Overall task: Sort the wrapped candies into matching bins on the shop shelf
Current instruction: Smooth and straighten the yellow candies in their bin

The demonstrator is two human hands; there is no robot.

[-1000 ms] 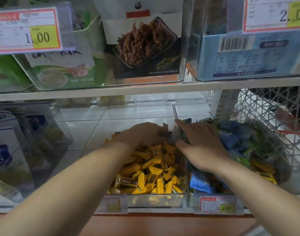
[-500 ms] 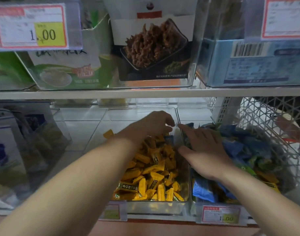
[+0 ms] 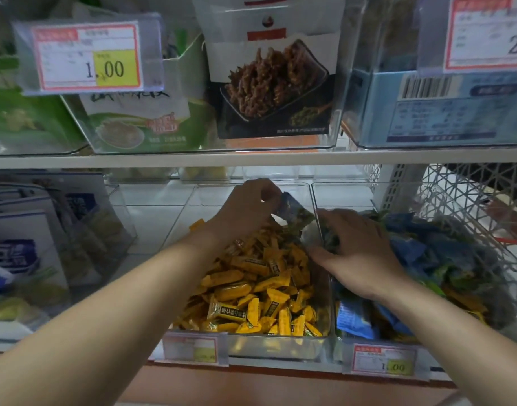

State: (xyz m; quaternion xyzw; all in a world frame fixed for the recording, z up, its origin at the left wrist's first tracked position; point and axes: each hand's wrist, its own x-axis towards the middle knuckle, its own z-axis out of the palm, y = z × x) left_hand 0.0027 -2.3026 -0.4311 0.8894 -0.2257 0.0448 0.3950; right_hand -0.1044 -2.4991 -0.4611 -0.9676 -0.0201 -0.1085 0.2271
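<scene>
On my feed, one blue-green wrapped candy (image 3: 295,213) is raised above the back of the middle bin (image 3: 266,345). The left hand (image 3: 248,209) pinches its left end between thumb and curled fingertips, and the wrapper tilts down to the right. It hangs just beside the clear wall that splits the two candy bins.

Below it, the middle bin holds one heap of yellow candies (image 3: 251,288), too many for me to count, all in the same wrapper as far as I can tell. The right bin (image 3: 343,197) holds one mixed pile (image 3: 427,259) of blue, green and a few yellow pieces. The right hand (image 3: 359,253) lies flat on that pile with its fingers spread wide and the thumb by the dividing wall. I see nothing gripped in it.

I count two hands, one lifted candy and two candy bins. Two lower price tags (image 3: 383,363) hang on the bin fronts, one each. To the left stands a third clear bin of white-and-blue packets (image 3: 31,244). A white wire basket (image 3: 471,206) is just right of the mixed pile.

Above the shelf board (image 3: 251,159) I count three boxes: a green box (image 3: 140,121), a dark snack box (image 3: 274,92) and a blue box (image 3: 444,109). Two upper price tags (image 3: 87,57) are there, one at each side
</scene>
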